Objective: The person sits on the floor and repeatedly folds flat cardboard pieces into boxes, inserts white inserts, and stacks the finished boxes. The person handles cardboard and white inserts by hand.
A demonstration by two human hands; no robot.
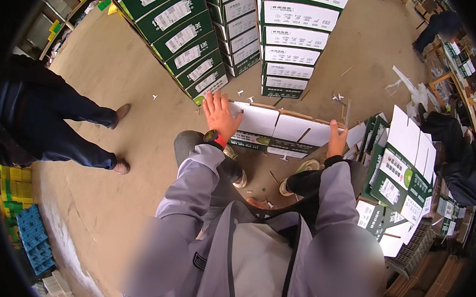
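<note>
In front of my knees stands a cardboard carton [282, 130], with white panels up top and a dark green printed strip lower down. At its left end my left hand [219, 117] lies over the far top edge, fingers reaching past it and thumb against the white panel. My right hand [336, 138] grips the right end, thumb up by the top corner; its other fingers are mostly hidden. A watch with a red band [215, 138] is on my left wrist.
Tall stacks of green-and-white cartons [293, 55] rise just beyond my hands. Flattened cartons [404, 157] lean in a pile by my right knee, above a grey crate [413, 249]. A person [62, 112] stands at left, near blue crates [34, 240]. White scraps litter the floor.
</note>
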